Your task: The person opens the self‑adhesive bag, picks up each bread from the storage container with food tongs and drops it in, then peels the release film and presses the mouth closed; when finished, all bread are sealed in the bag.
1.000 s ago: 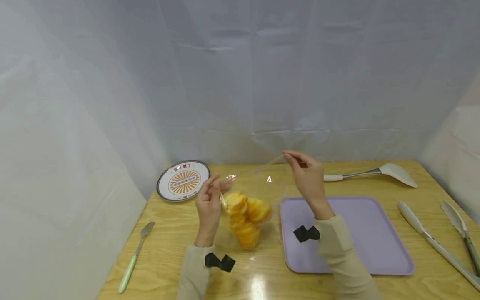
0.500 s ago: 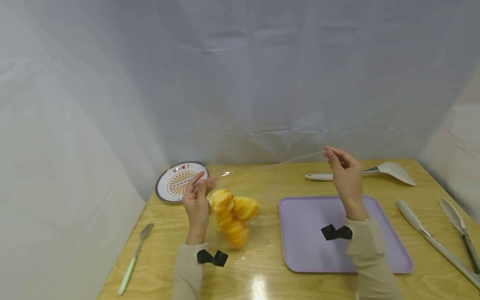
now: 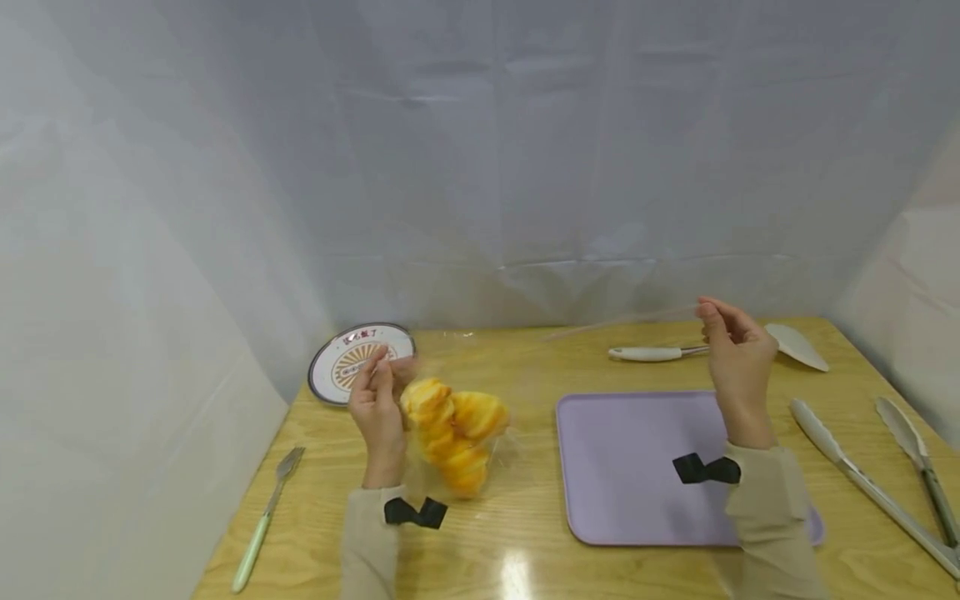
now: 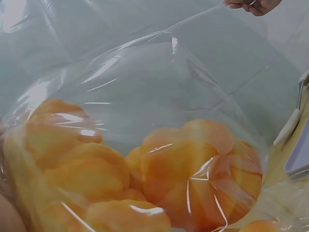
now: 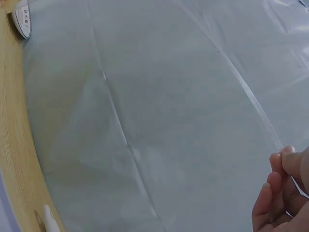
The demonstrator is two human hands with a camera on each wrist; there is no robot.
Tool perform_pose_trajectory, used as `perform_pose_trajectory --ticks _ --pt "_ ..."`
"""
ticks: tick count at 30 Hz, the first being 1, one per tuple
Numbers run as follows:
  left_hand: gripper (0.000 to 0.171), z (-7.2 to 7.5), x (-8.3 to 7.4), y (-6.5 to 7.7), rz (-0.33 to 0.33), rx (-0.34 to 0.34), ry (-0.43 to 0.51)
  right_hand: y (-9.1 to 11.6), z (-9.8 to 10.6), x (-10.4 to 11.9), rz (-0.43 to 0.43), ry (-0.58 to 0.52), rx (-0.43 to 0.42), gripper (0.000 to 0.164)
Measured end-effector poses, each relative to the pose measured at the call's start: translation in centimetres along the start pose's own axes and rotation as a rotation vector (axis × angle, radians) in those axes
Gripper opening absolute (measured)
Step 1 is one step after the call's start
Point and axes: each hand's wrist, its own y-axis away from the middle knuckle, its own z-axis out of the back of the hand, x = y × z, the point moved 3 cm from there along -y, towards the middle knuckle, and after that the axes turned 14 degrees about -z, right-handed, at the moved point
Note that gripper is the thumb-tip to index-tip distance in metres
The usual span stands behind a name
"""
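A clear plastic bag point(image 3: 517, 446) holds yellow-orange bread pieces point(image 3: 457, 433) and hangs over the middle of the table. At its upper left edge, my left hand point(image 3: 378, 421) grips the plastic. My right hand point(image 3: 742, 375), out above the tray, pinches the end of a thin clear strip point(image 3: 622, 322) between thumb and fingertips. In the left wrist view the strip point(image 4: 198, 18) runs taut from the top of the bag to the right hand. The bread point(image 4: 203, 169) fills the lower part of that view behind shiny plastic.
A purple tray point(image 3: 637, 467) lies below my right hand. Behind it is a white-handled spatula point(image 3: 647, 354), partly covered by that hand. Long tongs point(image 3: 847, 467) and another utensil point(image 3: 930, 475) lie at right. A patterned plate point(image 3: 330, 375) and a green-handled fork point(image 3: 262, 525) are at left.
My right hand has moved far to the right, drawing the clear strip out longer. My left hand and the bag of bread have shifted somewhat to the left.
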Motion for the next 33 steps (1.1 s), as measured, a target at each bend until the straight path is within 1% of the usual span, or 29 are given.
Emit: perform_pose_trajectory --ticks 2,5,7,9,11,12,14,17,19,20,24,28,31,33 --pt "0.015 0.0 0.0 -0.1 -0.012 -0.012 0.018 -0.2 0.4 0.0 0.003 -0.019 -0.007 0.009" --pt "0.016 -0.1 0.0 -0.2 -0.039 -0.003 0.040 -0.5 0.7 -0.1 -0.004 -0.045 -0.023 0.010" --pt "0.016 -0.1 0.0 -0.2 -0.046 0.005 0.044 -0.6 1.0 -0.2 -0.021 -0.079 -0.052 0.012" --pt "0.017 -0.1 0.0 -0.2 -0.040 0.002 0.044 -0.8 1.3 -0.4 -0.039 -0.114 -0.087 0.013" --pt "0.016 0.1 0.0 -0.2 -0.030 -0.004 0.024 -0.8 1.6 -0.5 -0.058 -0.112 -0.107 0.014" --pt "0.016 0.2 0.0 -0.3 -0.027 -0.013 0.011 -0.7 1.7 -0.5 -0.064 -0.093 -0.111 0.014" --pt "0.017 0.5 -0.2 -0.3 -0.028 -0.025 0.002 -0.4 1.7 -0.5 -0.091 -0.050 -0.072 0.013" --pt "0.020 0.8 -0.2 -0.4 -0.041 -0.020 0.015 0.9 1.2 -0.4 -0.113 0.069 0.034 0.012" --pt "0.022 0.8 -0.2 -0.5 -0.043 -0.012 0.036 2.2 0.7 -0.4 -0.105 0.175 0.123 0.008" --pt "0.023 0.8 -0.2 -0.4 -0.044 -0.009 0.044 3.0 0.4 -0.4 -0.090 0.225 0.171 0.008" --pt "0.022 0.7 -0.1 -0.4 -0.044 -0.015 0.047 6.7 -0.9 -0.5 -0.046 0.367 0.397 0.021" --pt "0.019 0.7 -0.2 -0.4 -0.039 -0.017 0.032 10.2 -2.6 -1.0 -0.035 0.317 0.650 0.020" --pt "0.018 0.5 -0.2 -0.4 -0.036 -0.022 0.028 12.2 -4.0 -2.0 -0.072 0.266 0.825 0.021" --pt "0.017 0.4 -0.1 -0.4 -0.036 -0.031 0.034 13.2 -5.1 -3.1 -0.136 0.283 0.907 0.023"
